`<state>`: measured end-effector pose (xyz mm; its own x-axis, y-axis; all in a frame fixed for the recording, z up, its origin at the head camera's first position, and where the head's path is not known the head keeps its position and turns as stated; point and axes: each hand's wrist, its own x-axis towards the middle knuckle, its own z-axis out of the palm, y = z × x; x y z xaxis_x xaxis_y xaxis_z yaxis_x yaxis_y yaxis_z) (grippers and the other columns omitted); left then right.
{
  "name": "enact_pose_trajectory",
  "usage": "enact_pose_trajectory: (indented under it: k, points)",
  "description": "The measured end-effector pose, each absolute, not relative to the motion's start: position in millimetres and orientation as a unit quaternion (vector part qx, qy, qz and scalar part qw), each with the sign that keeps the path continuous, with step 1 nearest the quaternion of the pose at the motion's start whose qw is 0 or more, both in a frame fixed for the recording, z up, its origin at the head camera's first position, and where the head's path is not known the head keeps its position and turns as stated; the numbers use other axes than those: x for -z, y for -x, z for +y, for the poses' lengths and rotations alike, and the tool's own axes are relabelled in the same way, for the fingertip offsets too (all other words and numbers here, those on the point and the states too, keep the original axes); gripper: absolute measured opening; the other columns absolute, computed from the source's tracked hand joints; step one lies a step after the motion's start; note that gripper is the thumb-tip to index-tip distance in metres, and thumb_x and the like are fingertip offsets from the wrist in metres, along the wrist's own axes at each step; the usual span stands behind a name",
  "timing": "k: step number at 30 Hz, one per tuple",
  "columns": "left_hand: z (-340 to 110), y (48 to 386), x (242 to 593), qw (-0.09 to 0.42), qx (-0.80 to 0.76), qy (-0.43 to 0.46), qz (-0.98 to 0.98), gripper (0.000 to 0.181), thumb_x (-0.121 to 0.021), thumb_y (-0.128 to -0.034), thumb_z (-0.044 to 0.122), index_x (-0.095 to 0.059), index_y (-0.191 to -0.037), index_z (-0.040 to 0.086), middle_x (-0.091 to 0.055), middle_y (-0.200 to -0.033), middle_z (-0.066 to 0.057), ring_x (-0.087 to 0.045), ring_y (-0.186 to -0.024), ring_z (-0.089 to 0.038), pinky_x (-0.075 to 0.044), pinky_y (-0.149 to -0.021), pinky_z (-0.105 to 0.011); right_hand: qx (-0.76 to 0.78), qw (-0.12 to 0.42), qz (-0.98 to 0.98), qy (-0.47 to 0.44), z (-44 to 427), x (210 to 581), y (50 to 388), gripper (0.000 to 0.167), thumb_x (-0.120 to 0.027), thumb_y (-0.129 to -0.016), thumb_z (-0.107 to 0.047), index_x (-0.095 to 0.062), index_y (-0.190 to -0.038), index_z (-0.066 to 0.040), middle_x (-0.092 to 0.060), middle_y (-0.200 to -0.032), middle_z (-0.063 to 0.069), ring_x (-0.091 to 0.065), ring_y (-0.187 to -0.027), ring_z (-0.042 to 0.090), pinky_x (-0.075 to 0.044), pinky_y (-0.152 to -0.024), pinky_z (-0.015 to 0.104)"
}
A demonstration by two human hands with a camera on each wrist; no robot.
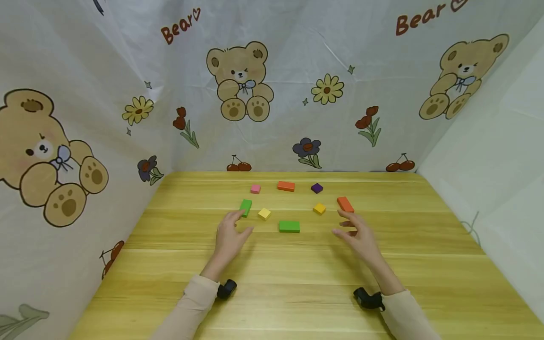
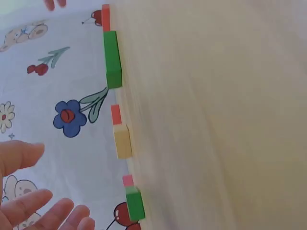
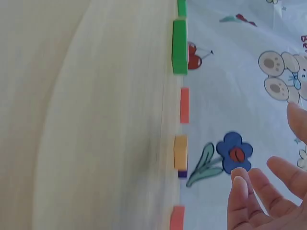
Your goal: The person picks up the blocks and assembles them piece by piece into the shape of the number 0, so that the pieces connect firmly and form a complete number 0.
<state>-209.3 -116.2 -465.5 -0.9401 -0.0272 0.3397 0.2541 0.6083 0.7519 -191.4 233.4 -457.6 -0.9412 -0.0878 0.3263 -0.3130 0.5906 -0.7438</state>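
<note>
In the head view my left hand (image 1: 228,240) hovers over the table with fingers relaxed and apart, holding nothing; nearest to it are a green block (image 1: 245,208) and a pale yellow block (image 1: 264,214). My right hand (image 1: 360,238) is likewise empty, fingers loosely bent, just below an orange-red block (image 1: 345,204). Between the hands lies a green block (image 1: 289,226), with an orange-yellow block (image 1: 319,208) nearer the right hand. The left wrist view shows the left fingers (image 2: 33,206) spread; the right wrist view shows the right hand (image 3: 271,199) with nothing in it.
Farther back on the wooden table (image 1: 289,302) lie a pink block (image 1: 255,189), an orange-red block (image 1: 286,186) and a dark purple block (image 1: 317,188). A white cloth (image 1: 289,28) printed with bears and flowers hangs behind and at the left. A thin cord (image 1: 471,227) is at the right edge.
</note>
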Motion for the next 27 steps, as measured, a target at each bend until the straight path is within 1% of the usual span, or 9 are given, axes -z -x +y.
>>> enact_pose_trajectory:
  k: [2, 4, 7, 11, 15, 17, 22, 27]
  points:
    - [-109, 215, 467, 0.162, 0.453, 0.055, -0.875, 0.050, -0.078, -0.0811, 0.012, -0.062, -0.126, -0.003, -0.062, -0.122, -0.021, -0.059, -0.108, -0.038, -0.052, -0.086, -0.049, -0.461, 0.096, -0.876, -0.107, 223, 458, 196, 0.056, -0.071, -0.090, -0.017, -0.051, -0.140, -0.003, -0.052, -0.136, 0.020, -0.060, -0.110, 0.039, -0.054, -0.082, 0.034]
    - [-103, 220, 468, 0.160, 0.469, 0.044, -0.867, 0.048, -0.078, -0.0802, 0.010, -0.063, -0.124, -0.004, -0.064, -0.119, -0.021, -0.060, -0.106, -0.037, -0.051, -0.085, -0.048, -0.479, 0.070, -0.868, -0.105, 214, 459, 201, 0.058, -0.071, -0.090, -0.018, -0.049, -0.141, -0.004, -0.050, -0.139, 0.019, -0.058, -0.112, 0.040, -0.052, -0.085, 0.036]
    - [-95, 227, 470, 0.152, 0.486, 0.035, -0.860, 0.047, -0.078, -0.0796, 0.009, -0.064, -0.123, -0.003, -0.066, -0.118, -0.019, -0.061, -0.105, -0.035, -0.052, -0.084, -0.047, -0.502, 0.044, -0.857, -0.105, 200, 460, 207, 0.059, -0.072, -0.089, -0.016, -0.048, -0.141, -0.002, -0.048, -0.140, 0.021, -0.058, -0.112, 0.041, -0.051, -0.086, 0.039]
    - [-86, 232, 473, 0.141, 0.502, 0.026, -0.853, 0.046, -0.078, -0.0797, 0.010, -0.065, -0.122, -0.001, -0.066, -0.120, -0.016, -0.061, -0.106, -0.032, -0.053, -0.083, -0.044, -0.512, 0.033, -0.852, -0.101, 185, 462, 214, 0.059, -0.074, -0.087, -0.013, -0.050, -0.140, -0.003, -0.049, -0.137, 0.022, -0.059, -0.109, 0.039, -0.051, -0.085, 0.037]
    - [-80, 237, 473, 0.144, 0.504, 0.020, -0.852, 0.045, -0.078, -0.0798, 0.009, -0.066, -0.122, -0.001, -0.066, -0.120, -0.016, -0.061, -0.106, -0.032, -0.052, -0.085, -0.044, -0.517, 0.025, -0.850, -0.097, 175, 464, 219, 0.061, -0.075, -0.086, -0.010, -0.050, -0.141, -0.004, -0.049, -0.136, 0.020, -0.059, -0.109, 0.038, -0.051, -0.083, 0.034]
    - [-77, 240, 473, 0.145, 0.502, 0.016, -0.852, 0.045, -0.079, -0.0795, 0.008, -0.066, -0.121, -0.001, -0.066, -0.120, -0.016, -0.061, -0.106, -0.033, -0.051, -0.086, -0.045, -0.519, 0.021, -0.849, -0.097, 171, 466, 222, 0.061, -0.075, -0.085, -0.009, -0.050, -0.141, -0.004, -0.048, -0.136, 0.020, -0.059, -0.109, 0.038, -0.052, -0.082, 0.034]
    - [-73, 248, 478, 0.142, 0.478, 0.010, -0.867, 0.043, -0.079, -0.0797, 0.009, -0.067, -0.120, 0.000, -0.067, -0.117, -0.017, -0.061, -0.104, -0.033, -0.049, -0.086, -0.046, -0.520, 0.010, -0.849, -0.095, 164, 469, 227, 0.061, -0.074, -0.085, -0.007, -0.050, -0.141, -0.004, -0.047, -0.137, 0.022, -0.059, -0.107, 0.036, -0.054, -0.082, 0.038]
    - [-70, 254, 484, 0.130, 0.462, -0.002, -0.877, 0.044, -0.080, -0.0785, 0.010, -0.067, -0.120, 0.002, -0.066, -0.114, -0.018, -0.060, -0.102, -0.032, -0.048, -0.085, -0.046, -0.524, -0.002, -0.847, -0.088, 160, 473, 231, 0.061, -0.074, -0.085, -0.005, -0.050, -0.141, -0.005, -0.047, -0.138, 0.021, -0.058, -0.109, 0.036, -0.054, -0.087, 0.043]
